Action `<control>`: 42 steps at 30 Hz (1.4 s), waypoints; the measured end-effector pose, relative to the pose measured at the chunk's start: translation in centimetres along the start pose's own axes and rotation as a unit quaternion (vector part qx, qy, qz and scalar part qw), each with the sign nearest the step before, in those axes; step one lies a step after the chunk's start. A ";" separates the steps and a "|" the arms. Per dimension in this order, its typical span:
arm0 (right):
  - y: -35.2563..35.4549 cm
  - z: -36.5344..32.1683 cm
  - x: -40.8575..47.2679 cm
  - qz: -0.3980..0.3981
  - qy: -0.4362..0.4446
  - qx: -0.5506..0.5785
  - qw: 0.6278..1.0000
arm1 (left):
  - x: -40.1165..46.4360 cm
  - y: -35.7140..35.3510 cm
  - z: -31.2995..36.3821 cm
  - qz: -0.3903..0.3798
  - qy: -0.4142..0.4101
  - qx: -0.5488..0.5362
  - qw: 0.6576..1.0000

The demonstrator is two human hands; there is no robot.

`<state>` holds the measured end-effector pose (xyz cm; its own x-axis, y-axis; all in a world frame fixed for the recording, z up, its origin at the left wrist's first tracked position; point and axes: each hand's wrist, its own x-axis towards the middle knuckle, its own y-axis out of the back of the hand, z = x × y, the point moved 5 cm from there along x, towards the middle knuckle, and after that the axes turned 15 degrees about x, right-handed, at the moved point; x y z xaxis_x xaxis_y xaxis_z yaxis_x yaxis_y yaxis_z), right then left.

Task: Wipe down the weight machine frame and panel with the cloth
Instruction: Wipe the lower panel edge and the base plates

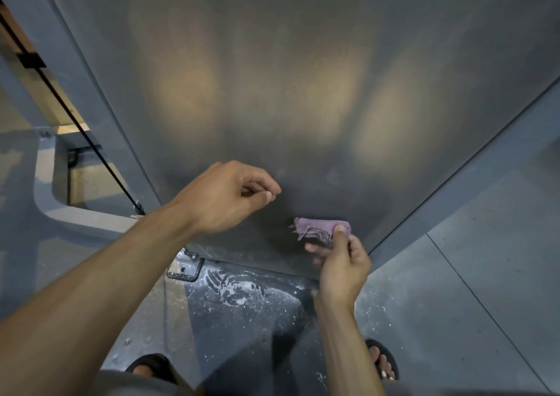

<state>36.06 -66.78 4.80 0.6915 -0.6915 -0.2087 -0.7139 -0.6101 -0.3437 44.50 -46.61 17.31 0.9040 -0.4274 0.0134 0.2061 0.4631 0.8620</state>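
Observation:
A large dark grey panel of the weight machine fills the upper view, dusty, with dull light patches on it. My right hand pinches a small bunched purple cloth against the panel's lower part, near its bottom edge. My left hand hovers in front of the panel to the left of the cloth, fingers curled with thumb and fingertips close together, holding nothing that I can see. The grey frame post runs down the panel's left side.
A black cable runs diagonally down the left opening beside the frame. A metal foot bracket sits at the panel's base. White dust is scattered on the dark floor. My sandalled feet stand below. Grey floor tiles lie to the right.

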 end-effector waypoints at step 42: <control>5.8 9.6 4.0 0.061 -0.196 -0.056 0.977 | -1.2 -4.5 6.2 -0.045 -0.049 0.075 0.995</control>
<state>35.73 -69.34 -6.79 0.5741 -0.5740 -0.5839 -0.7858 -0.5866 -0.1959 40.21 -52.99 16.54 0.8423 -0.5385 -0.0245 0.2197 0.3014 0.9278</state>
